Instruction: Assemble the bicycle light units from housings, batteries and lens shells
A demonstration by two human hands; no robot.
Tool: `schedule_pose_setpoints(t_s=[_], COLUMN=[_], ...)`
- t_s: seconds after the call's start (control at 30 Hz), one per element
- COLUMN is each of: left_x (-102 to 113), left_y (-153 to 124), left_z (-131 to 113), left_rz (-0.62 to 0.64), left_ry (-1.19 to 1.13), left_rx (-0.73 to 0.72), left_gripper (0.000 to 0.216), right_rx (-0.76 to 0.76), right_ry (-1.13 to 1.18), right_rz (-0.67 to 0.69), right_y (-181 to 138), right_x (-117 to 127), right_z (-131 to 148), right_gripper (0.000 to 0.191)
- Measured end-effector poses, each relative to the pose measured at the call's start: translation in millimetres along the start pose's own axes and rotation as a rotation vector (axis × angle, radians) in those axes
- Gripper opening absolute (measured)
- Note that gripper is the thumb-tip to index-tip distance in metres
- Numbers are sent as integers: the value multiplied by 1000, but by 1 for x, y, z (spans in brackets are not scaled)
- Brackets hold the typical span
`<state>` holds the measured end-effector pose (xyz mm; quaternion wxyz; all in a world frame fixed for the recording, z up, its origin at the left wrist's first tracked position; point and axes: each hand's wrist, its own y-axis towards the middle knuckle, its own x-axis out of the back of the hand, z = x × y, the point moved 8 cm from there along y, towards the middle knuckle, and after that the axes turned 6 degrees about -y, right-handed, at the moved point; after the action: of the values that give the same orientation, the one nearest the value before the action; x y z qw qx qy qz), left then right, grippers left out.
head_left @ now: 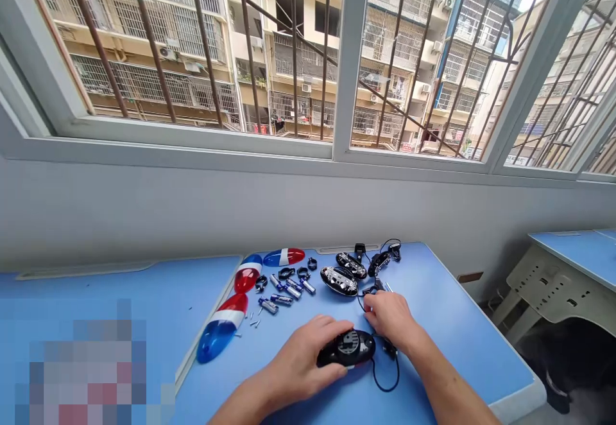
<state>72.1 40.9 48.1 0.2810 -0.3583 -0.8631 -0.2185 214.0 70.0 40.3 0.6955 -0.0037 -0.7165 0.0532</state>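
Observation:
My left hand [303,361] is wrapped around the left end of a black oval light housing [349,346] that lies on the blue desk [443,322]. My right hand [389,319] rests at the housing's right end, fingers curled over something small I cannot make out. A thin black wire [387,383] loops out from the housing toward me. Farther back lie two more black oval housings [339,280] with wired parts [382,259].
Red, white and blue oval lenses [222,327] [248,274] [283,257] lie left of my hands. Several small batteries, black rings and screws [286,287] are scattered between them. A second blue desk [577,251] stands at right. The window wall runs behind.

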Motion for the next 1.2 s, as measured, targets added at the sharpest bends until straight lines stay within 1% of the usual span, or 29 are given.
schedule_pose_setpoints(t_s=[0.2, 0.4, 0.67, 1.0, 1.07, 1.2], left_x=[-3, -5, -6, 0, 0, -4], left_y=[0, 0, 1, -3, -3, -2], left_z=[2, 6, 8, -6, -6, 0], left_rz=[-2, 14, 21, 21, 24, 9], left_ry=[23, 60, 106, 125, 144, 181], left_rx=[9, 48, 57, 44, 38, 10], left_gripper=[47, 50, 52, 48, 48, 51], right_rx=[10, -2, 3, 56, 58, 51], right_ry=[-39, -54, -58, -34, -14, 38], right_rz=[-1, -8, -1, -12, -24, -15], right_y=[-1, -3, -5, -6, -6, -4], right_x=[-5, -6, -6, -4, -6, -12], right_z=[-1, -4, -5, 2, 0, -5], right_gripper=[25, 26, 22, 16, 17, 27])
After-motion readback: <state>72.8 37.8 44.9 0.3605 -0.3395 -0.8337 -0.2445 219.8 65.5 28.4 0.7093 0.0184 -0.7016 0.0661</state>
